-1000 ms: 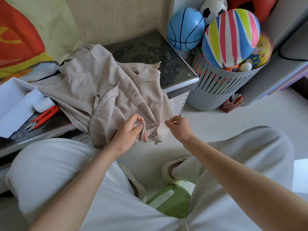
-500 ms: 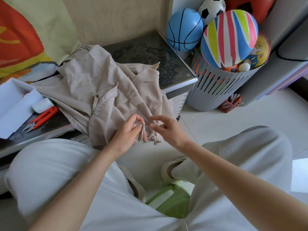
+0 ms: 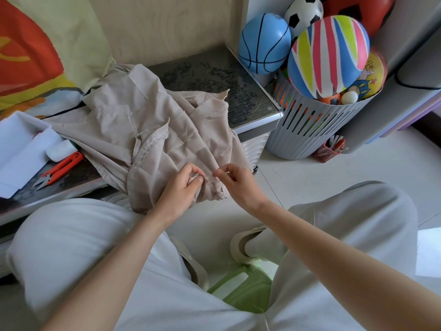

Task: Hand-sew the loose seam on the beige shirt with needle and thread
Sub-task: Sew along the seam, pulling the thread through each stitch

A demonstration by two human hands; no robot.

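Note:
The beige shirt (image 3: 148,130) lies crumpled on a low dark table (image 3: 214,75), and its lower edge hangs over the front. My left hand (image 3: 183,187) pinches a fold of that hanging edge between thumb and fingers. My right hand (image 3: 235,181) sits just to the right of it, almost touching, with fingertips pinched on a thin needle (image 3: 227,173) against the cloth. The thread is too fine to make out.
Orange thread snips (image 3: 59,169) and a white box (image 3: 21,144) lie on the table's left part. A grey slatted basket (image 3: 317,130) full of balls stands on the floor to the right. My knees flank a green stool (image 3: 241,287) below.
My right hand had pulled away to the right with the thread drawn taut. It has since come back to the fabric edge beside my left hand, which has kept its grip on the cloth.

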